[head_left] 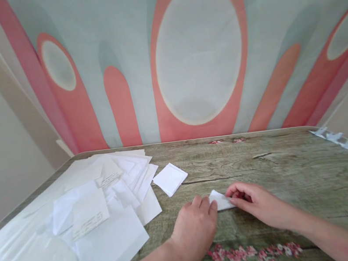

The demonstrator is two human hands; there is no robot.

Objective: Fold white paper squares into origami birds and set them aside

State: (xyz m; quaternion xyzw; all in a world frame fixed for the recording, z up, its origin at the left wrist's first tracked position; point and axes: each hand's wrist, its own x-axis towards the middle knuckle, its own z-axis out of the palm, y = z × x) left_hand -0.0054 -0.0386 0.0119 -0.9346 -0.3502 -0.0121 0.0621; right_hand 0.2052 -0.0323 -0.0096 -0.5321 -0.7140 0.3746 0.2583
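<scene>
A small white sheet of paper (219, 200), folded into a triangle, lies on the table between my hands. My left hand (194, 225) is closed over its left corner, with curled fingers pressing it to the tabletop; that corner is hidden beneath them. At the opposite corner, my right hand (255, 201) pinches the paper between thumb and fingers. Just beyond my left hand sits a square of white paper (170, 179), apparently a small stack.
Loose white papers and envelopes (118, 237) spread in an overlapping heap across the left side. Several folded white paper shapes (334, 137) stand at the far right edge. The wood-patterned table (301, 171) meets a pink and grey-green backdrop (140, 87) at the back.
</scene>
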